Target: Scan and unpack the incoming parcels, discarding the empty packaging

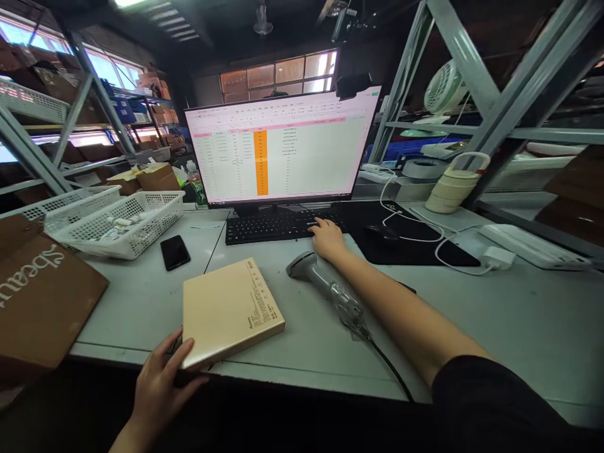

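A flat cream box [226, 302] with printed text along its right side lies at the table's front edge. My left hand [163, 377] holds its near left corner, the thumb against the corner and a finger along the left side; the other fingertips are partly hidden under it. My right hand [328, 238] rests on the right part of the black keyboard [264, 228], fingers stretched over the keys. A grey barcode scanner [328, 286] wrapped in clear plastic lies between the box and my right forearm. Behind the keyboard a monitor [321, 163] displays a spreadsheet with an orange column.
A black phone [175, 252] lies left of the keyboard, near white baskets [141, 233] with small items and a brown carton [47, 302]. On the right are a mouse [382, 233] on a black mat [425, 248], white cables, a power strip [533, 246] and a cream tumbler [448, 189].
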A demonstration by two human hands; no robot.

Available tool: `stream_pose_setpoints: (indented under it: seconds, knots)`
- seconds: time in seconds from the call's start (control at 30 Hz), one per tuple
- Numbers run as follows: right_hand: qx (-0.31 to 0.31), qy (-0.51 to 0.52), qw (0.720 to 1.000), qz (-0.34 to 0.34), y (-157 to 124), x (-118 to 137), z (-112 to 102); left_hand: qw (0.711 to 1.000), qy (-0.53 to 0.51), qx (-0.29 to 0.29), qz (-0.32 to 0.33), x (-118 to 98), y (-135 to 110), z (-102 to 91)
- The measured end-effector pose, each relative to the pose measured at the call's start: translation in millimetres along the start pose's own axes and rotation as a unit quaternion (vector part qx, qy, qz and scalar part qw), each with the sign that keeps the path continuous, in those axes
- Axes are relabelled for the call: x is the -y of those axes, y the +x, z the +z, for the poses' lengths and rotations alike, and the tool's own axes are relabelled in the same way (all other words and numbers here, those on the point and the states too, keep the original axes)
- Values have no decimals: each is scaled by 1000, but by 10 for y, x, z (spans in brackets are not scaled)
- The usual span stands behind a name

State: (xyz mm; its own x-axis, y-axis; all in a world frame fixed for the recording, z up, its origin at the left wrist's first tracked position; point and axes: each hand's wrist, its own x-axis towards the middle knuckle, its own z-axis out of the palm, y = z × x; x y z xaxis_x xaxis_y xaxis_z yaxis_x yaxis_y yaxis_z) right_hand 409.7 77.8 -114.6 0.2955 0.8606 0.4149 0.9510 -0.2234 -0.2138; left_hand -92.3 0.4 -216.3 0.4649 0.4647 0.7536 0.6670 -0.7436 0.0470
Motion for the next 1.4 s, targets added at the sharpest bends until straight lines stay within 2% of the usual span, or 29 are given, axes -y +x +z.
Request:
stream_pose_setpoints:
  seconds: [0.1,0.17,0.2,0.23,0.3,0.4,0.43,0.5,0.53,0.6,0.67,0.73,0.83,0.9,0.97,1.03,1.13,1.2,1.3,1.4]
  knots:
    - [-49,46,998,-19,-82,278,-306,1000,0,-13,14,-11,27,2]
    - [-81,144,984,-69,-266,518,-521,1000,-7,-17,24,-23,54,-4]
    - [-80,216,968,-98,-396,642,-604,999,-13,-16,27,-30,69,-11]
    - [-59,294,946,-122,-545,761,-662,999,-21,-13,29,-37,83,-20]
    - [39,419,899,-124,-869,973,-692,999,-42,-10,27,-54,109,-41]
    - [214,499,839,-29,-1321,1209,-587,996,-85,-8,-2,-99,142,-67]
    - [254,515,819,3,-1445,1270,-545,995,-100,-8,-25,-124,150,-73]
    - [294,553,779,30,-1650,1371,-500,987,-134,-9,-89,-193,160,-82]
    - [294,569,768,32,-1734,1412,-505,981,-155,-15,-120,-238,160,-87]
    - [264,583,767,50,-1875,1472,-569,967,-200,-40,-150,-350,149,-107]
    - [241,598,757,105,-1999,1499,-674,959,-237,-81,-131,-485,133,-148]
    - [246,631,719,159,-2114,1497,-773,953,-260,-127,-88,-635,136,-218]
    - [253,692,646,199,-2278,1470,-839,949,-250,-187,-34,-860,227,-372]
    - [248,711,620,220,-2373,1451,-819,954,-208,-214,16,-989,345,-491]
    - [248,718,608,231,-2446,1430,-764,957,-155,-235,72,-1084,487,-599]
    - [248,732,592,228,-2484,1403,-703,958,-122,-242,98,-1135,629,-679]
    - [262,753,564,214,-2490,1355,-657,959,-139,-235,80,-1110,831,-729]
    - [277,757,558,199,-2488,1331,-665,963,-154,-214,62,-1028,965,-714]
    - [290,753,571,152,-2519,1335,-688,977,-151,-152,19,-864,1163,-632]
    - [276,738,604,121,-2579,1391,-669,977,-175,-120,-20,-768,1314,-536]
